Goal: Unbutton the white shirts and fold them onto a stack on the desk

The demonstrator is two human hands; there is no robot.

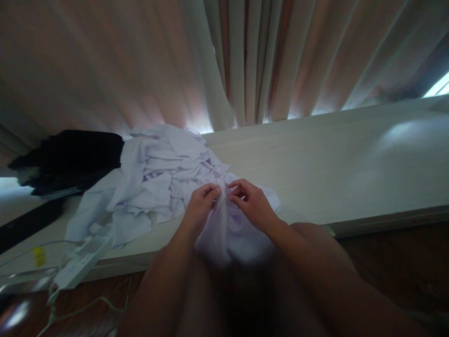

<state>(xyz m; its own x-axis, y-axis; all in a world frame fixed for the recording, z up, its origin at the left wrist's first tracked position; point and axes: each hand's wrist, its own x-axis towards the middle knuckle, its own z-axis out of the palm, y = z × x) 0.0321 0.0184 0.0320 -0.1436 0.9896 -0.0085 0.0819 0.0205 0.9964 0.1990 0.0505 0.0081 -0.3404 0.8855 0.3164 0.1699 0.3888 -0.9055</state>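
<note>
A white shirt (224, 234) hangs over the bench's front edge between my knees, its upper part gathered in folds; its exact cut is hard to make out. My left hand (204, 199) pinches the cloth between thumb and fingers on the left side of a fold. Just across from it, my right hand (249, 201) has its fingers curled, with thumb and fingertips closed on the same shirt. Directly behind and left of my hands, a heap of crumpled white garments (164, 164) touches the held one. The shirt's lower end fades into shadow.
A pale bench (308, 164) runs along a long curtain (157, 61). Dark folded clothes (80, 157) are stacked on the left. A white power strip (86, 257) with cables lies at the bench's front edge, near a yellow tag (39, 256). Dark floor (396, 262) shows at right.
</note>
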